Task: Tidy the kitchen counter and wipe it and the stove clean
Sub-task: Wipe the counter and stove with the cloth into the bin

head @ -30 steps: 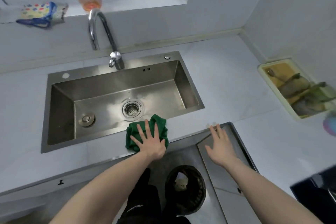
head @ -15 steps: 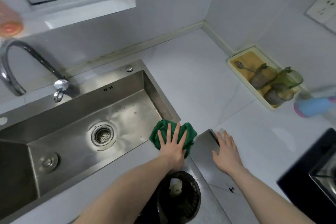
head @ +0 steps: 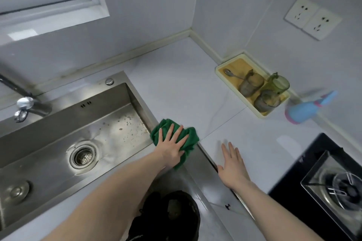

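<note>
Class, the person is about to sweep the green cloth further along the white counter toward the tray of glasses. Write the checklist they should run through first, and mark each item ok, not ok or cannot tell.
1. Left hand flat on the green cloth, fingers spread: ok.
2. Cloth on the counter beside the sink rim, not down in the basin: ok.
3. Right hand open on the counter, holding nothing: ok.
4. Counter between cloth and tray bare of objects: ok.
5. Glasses upright inside the tray, clear of the sweep: ok.
6. Blue spray bottle standing steady: cannot tell, it is blurred.
</note>
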{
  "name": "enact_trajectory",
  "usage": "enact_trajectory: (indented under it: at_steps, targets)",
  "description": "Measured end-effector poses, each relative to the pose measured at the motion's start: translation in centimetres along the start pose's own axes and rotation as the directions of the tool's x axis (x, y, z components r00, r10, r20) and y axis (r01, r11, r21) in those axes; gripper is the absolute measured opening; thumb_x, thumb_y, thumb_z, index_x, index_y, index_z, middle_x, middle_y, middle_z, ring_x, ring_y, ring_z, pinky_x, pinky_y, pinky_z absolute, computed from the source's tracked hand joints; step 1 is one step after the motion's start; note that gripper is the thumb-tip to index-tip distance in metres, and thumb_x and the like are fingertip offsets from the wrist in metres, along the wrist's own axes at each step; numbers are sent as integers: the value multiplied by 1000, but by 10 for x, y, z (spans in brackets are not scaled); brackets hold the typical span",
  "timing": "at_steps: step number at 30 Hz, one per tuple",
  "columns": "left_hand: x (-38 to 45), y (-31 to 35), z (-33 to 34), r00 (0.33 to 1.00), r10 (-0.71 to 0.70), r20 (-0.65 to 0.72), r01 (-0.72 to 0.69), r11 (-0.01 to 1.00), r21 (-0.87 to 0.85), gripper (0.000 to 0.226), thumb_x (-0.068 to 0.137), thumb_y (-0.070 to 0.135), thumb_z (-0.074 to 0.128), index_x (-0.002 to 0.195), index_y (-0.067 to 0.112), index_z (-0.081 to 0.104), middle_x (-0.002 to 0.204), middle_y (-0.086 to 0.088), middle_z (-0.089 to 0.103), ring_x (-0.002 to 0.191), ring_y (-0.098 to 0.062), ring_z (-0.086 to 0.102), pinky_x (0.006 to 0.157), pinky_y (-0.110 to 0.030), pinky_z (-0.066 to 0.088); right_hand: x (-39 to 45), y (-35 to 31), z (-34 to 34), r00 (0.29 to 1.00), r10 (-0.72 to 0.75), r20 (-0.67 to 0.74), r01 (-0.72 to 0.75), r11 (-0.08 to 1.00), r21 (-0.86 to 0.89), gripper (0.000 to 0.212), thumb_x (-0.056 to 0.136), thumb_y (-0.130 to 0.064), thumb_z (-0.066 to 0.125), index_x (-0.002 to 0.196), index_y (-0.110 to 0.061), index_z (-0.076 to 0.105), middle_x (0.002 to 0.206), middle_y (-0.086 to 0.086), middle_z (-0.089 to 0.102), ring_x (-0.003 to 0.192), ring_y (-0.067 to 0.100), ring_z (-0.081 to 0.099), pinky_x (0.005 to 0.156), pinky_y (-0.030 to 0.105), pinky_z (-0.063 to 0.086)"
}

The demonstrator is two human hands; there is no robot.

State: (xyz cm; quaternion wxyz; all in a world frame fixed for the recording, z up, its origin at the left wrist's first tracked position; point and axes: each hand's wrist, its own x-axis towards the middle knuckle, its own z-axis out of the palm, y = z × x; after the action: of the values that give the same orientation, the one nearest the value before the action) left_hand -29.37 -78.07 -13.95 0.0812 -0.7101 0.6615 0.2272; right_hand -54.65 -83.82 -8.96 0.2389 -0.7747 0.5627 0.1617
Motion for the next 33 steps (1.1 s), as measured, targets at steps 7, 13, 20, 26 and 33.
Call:
enact_trajectory:
  at_steps: [7, 13, 20, 26, 33]
  targets:
    - [-7, 3, 1, 999, -42, 17, 43, 998, -37, 67, 103, 51, 26, 159, 40, -9, 165, 4, -29, 148, -33, -33, 117, -67, -14, 17, -3, -9, 995, -92, 45, 94, 995, -24, 82, 101, -28, 45, 159, -29, -12, 166, -3, -23, 154, 27, -13, 126, 43, 7]
    - [48, -18, -31, 996, -74, 38, 76, 997, -34, 67, 103, 54, 23, 157, 42, -14, 163, 5, -32, 147, -33, -36, 116, -67, -16, 54, -17, -23, 996, -81, 44, 82, 996, -19, 81, 101, -32, 46, 160, -28, -8, 166, -2, -22, 154, 26, -14, 126, 43, 7]
    - [108, -104, -76, 983, -183, 36, 183, 983, -20, 68, 102, 57, 27, 157, 44, -9, 166, 7, -26, 150, -32, -30, 118, -68, -10, 106, -56, -34, 996, -82, 46, 80, 996, 29, 85, 99, -38, 50, 160, -29, -9, 166, -2, -22, 154, 26, -14, 126, 43, 5]
    - [138, -183, -106, 954, -301, 15, 301, 953, -37, 67, 101, 62, 23, 158, 44, -7, 166, 6, -25, 151, -30, -26, 118, -67, -10, 142, -96, -41, 992, -118, 54, 118, 993, 18, 87, 98, -43, 53, 160, -31, -6, 166, -3, -23, 154, 25, -15, 126, 45, 5]
    - [184, -247, -135, 895, -445, 39, 446, 887, -116, 69, 100, 63, 26, 158, 45, -7, 165, 6, -27, 151, -31, -26, 116, -69, -12, 165, -115, -38, 989, -112, 93, 110, 994, 21, 90, 96, -44, 56, 160, -30, -5, 165, -3, -25, 154, 25, -15, 126, 45, 7]
